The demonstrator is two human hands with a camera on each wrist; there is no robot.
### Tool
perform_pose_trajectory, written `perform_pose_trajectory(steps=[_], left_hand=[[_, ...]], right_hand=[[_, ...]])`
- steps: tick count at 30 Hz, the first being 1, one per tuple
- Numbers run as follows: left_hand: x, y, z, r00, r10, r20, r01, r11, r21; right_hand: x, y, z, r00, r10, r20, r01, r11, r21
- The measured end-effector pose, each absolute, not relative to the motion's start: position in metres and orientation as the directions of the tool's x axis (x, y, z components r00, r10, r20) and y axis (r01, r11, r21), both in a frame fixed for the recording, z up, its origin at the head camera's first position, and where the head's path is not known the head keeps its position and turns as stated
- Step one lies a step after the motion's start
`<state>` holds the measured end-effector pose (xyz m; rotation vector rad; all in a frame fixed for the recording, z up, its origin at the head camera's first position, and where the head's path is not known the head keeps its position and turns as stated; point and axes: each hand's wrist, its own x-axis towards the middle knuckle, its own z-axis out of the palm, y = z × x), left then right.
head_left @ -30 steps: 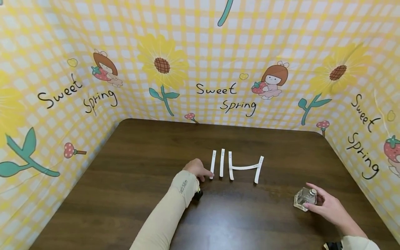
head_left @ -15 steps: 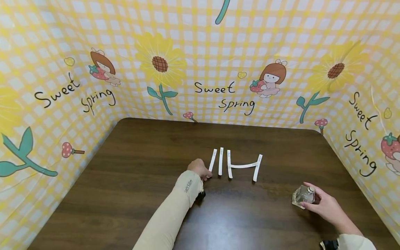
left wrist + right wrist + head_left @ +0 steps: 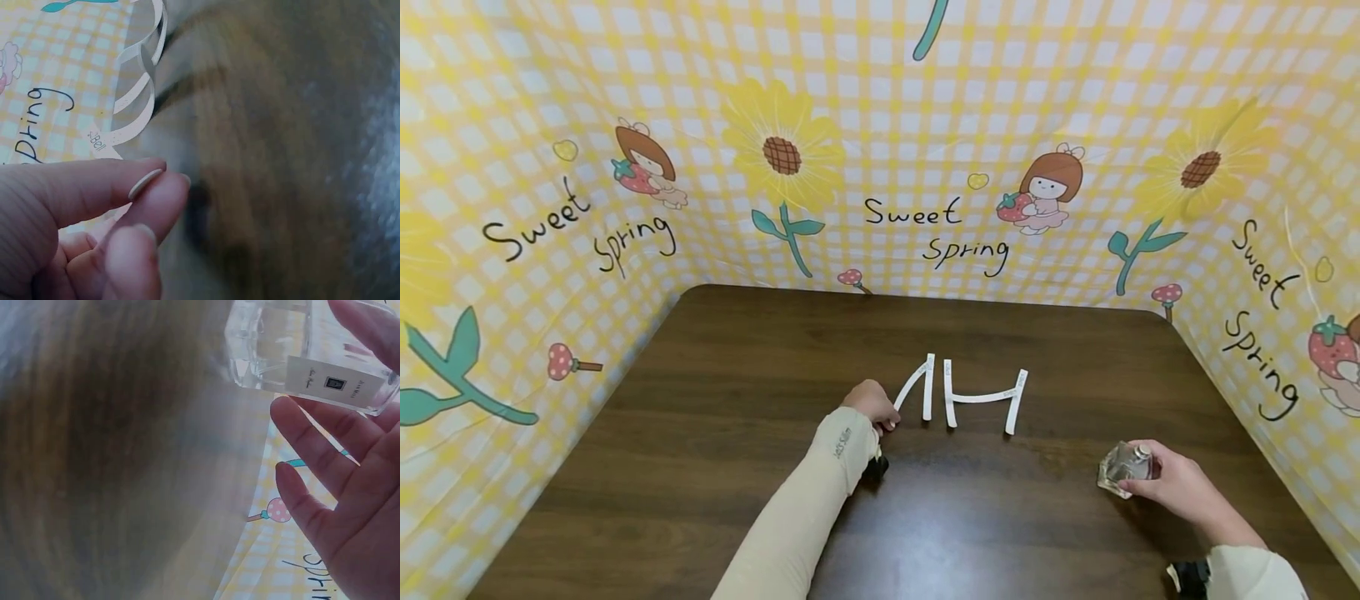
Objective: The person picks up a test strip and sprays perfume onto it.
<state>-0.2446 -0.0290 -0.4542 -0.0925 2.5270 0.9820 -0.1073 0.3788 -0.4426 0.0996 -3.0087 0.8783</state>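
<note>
My left hand (image 3: 871,402) pinches the lower end of the leftmost white paper test strip (image 3: 912,385), thumb against forefinger in the left wrist view. That strip bends to the upper right, its far end at the top of a second upright strip (image 3: 928,387). To the right, two more strips with a cross strip (image 3: 985,398) between them form an H. Curved strips, one lettered "Bell" (image 3: 97,142), appear beyond the fingertips. My right hand (image 3: 1180,483) holds a clear glass perfume bottle (image 3: 1126,469), tilted; its white label (image 3: 334,382) shows in the right wrist view.
A dark wooden table (image 3: 760,358) carries the strips. Yellow checked cloth (image 3: 880,150) printed with flowers stands around its back and sides. A black wrist device (image 3: 1187,579) sits at the right sleeve, and another (image 3: 874,468) lies under the left cuff.
The left hand has taken hold of the leftmost strip's lower end and drawn it left, so the strip now slants and bends. The right hand stays around the bottle, nearly still.
</note>
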Motion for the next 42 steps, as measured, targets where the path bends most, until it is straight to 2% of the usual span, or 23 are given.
perform_pose_trajectory(steps=[4,11,19,23,26,29,31,36,42], left_hand=[[-0.246,-0.033,-0.451,-0.912,0.095,-0.399,-0.223,0.701,0.677],[-0.246,-0.039,-0.445,-0.929,0.127,-0.347,-0.208,0.596,0.776],[-0.237,-0.041,-0.441,-0.918,0.180,-0.354,-0.226,0.494,0.839],[-0.230,-0.045,-0.435,-0.915,0.194,-0.354,-0.247,0.423,0.872],[-0.226,-0.049,-0.427,-0.917,0.201,-0.344,-0.244,0.401,0.883],[-0.222,-0.054,-0.418,-0.912,0.213,-0.351,-0.256,0.374,0.891],[-0.220,-0.056,-0.412,-0.903,0.222,-0.367,-0.279,0.346,0.896],[-0.215,-0.056,-0.400,-0.886,0.247,-0.393,-0.325,0.275,0.905],[-0.213,-0.054,-0.395,-0.885,0.238,-0.400,-0.339,0.262,0.904]], right_hand=[[-0.111,0.378,-0.438,-0.997,-0.075,0.036,-0.082,0.838,-0.540],[-0.116,0.373,-0.421,-0.999,-0.030,0.042,-0.050,0.775,-0.631],[-0.107,0.363,-0.411,-0.985,0.131,0.115,0.001,0.665,-0.747],[-0.109,0.355,-0.408,-0.967,0.185,0.177,-0.063,0.498,-0.865],[-0.115,0.345,-0.406,-0.958,0.175,0.229,-0.190,0.217,-0.958],[-0.121,0.331,-0.404,-0.941,0.127,0.314,-0.325,-0.075,-0.943],[-0.124,0.322,-0.402,-0.926,0.096,0.365,-0.378,-0.199,-0.904],[-0.133,0.303,-0.398,-0.911,0.054,0.409,-0.401,-0.354,-0.845],[-0.142,0.282,-0.389,-0.935,0.032,0.354,-0.341,-0.357,-0.870]])
